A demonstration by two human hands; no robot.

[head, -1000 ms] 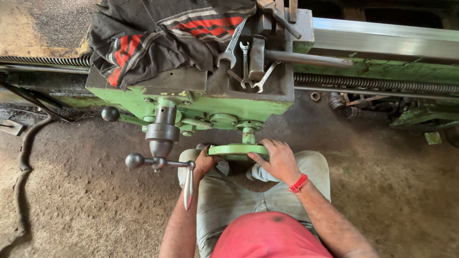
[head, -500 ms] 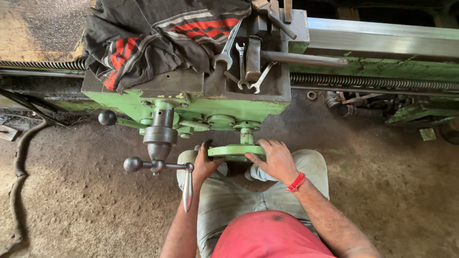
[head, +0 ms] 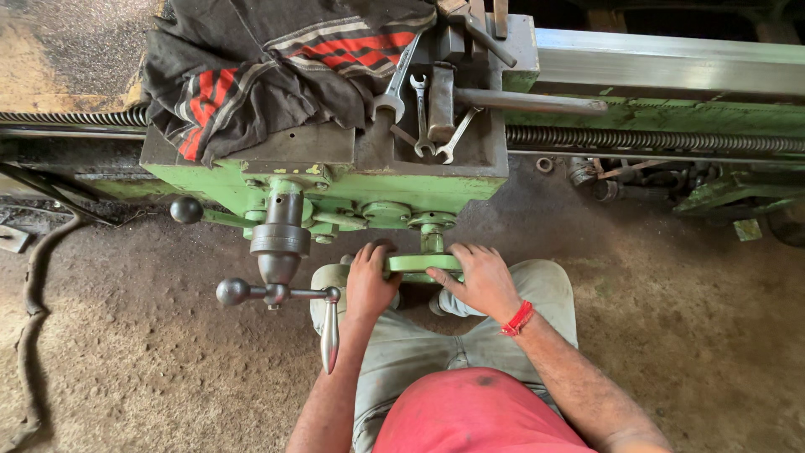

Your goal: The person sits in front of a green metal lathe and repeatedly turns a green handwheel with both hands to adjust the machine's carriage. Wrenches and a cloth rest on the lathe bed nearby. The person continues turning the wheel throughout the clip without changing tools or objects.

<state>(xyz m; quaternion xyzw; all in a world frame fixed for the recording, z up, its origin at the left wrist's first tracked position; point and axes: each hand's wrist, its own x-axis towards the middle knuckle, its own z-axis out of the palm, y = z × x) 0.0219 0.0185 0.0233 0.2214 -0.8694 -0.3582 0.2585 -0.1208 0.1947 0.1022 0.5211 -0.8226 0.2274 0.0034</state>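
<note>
A green handwheel (head: 415,263) sticks out from the front of a green lathe carriage (head: 335,184). My left hand (head: 369,281) grips the wheel's left rim. My right hand (head: 480,281), with a red thread band at the wrist, lies over the right rim. Both hands hide most of the wheel. To the left of my left hand, a steel crank with a ball end and a long handle (head: 281,289) hangs from the carriage.
Several spanners (head: 423,113) lie on the carriage top beside a dark cloth with red stripes (head: 260,67). A lead screw (head: 654,141) and the lathe bed (head: 671,75) run off to the right. A dirt floor (head: 126,352) lies below, with a cable (head: 33,294) at left.
My left hand has slid up along the wheel's left rim and the wheel has turned a little. The view has shifted slightly.
</note>
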